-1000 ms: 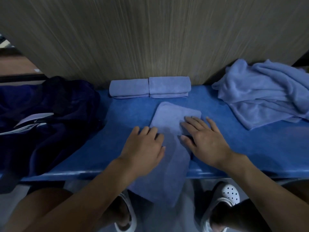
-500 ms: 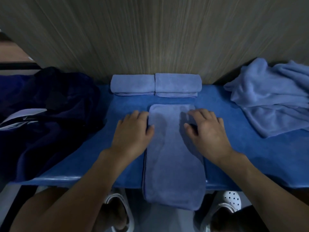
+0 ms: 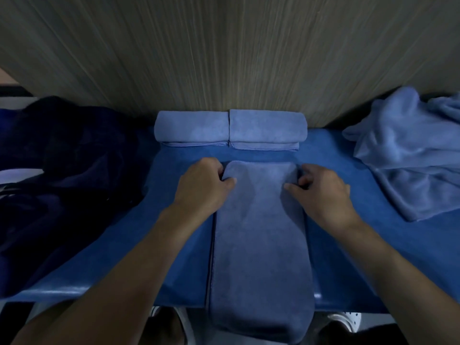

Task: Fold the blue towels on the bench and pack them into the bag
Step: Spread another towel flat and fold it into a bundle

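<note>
Done: two folded towels (image 3: 267, 125), side by side at the bench's (image 3: 333, 257) back edge. In hand: strip (image 3: 258, 232), mid-bench, overhanging the front edge; left hand (image 3: 201, 188) and right hand (image 3: 323, 192) each pinch a far corner. Left: heap (image 3: 410, 155) at the right end; bag (image 3: 62, 183) at the left end, seemingly unpacked, though too dark to tell.

Both hands — left hand (image 3: 202, 185), right hand (image 3: 323, 192) — at towel (image 3: 258, 232) corners
</note>
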`<state>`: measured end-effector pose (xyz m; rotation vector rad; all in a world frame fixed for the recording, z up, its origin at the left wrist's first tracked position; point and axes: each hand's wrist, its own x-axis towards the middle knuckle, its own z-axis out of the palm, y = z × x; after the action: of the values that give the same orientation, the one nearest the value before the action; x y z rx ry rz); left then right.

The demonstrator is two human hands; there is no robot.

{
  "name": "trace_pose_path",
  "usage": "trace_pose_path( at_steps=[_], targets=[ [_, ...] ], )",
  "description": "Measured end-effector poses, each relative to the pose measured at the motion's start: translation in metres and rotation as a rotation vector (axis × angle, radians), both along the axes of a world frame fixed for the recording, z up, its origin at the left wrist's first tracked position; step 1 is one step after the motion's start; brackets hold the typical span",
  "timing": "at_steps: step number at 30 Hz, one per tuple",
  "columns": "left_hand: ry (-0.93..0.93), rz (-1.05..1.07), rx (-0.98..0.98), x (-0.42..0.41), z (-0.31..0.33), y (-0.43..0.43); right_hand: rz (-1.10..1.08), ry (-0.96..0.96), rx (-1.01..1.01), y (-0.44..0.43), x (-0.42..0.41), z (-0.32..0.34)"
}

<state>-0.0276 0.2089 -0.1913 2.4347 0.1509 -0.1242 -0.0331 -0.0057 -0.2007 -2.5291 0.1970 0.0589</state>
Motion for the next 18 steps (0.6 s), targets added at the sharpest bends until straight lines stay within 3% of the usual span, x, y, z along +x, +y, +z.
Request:
trace_pose_path(
  at_steps=[3, 8, 11, 18],
  targets=[
    [0.046, 0.027, -0.107, 0.004, 0.006, -0.002, 0.012, 0.026, 0.086, -0.002, 0.002, -0.001],
    [0.167, 0.095, -0.361, 0.005, 0.015, 0.003, -0.018, 0.012, 0.445, -0.007, 0.003, 0.005],
    [0.232, 0.101, -0.462, 0.002, 0.021, 0.006, -0.017, 0.009, 0.545, -0.009, 0.000, 0.009],
    [0.196, 0.120, -0.635, -0.001, 0.021, 0.009, -0.056, 0.062, 0.829, -0.005, -0.002, 0.013]
  ],
)
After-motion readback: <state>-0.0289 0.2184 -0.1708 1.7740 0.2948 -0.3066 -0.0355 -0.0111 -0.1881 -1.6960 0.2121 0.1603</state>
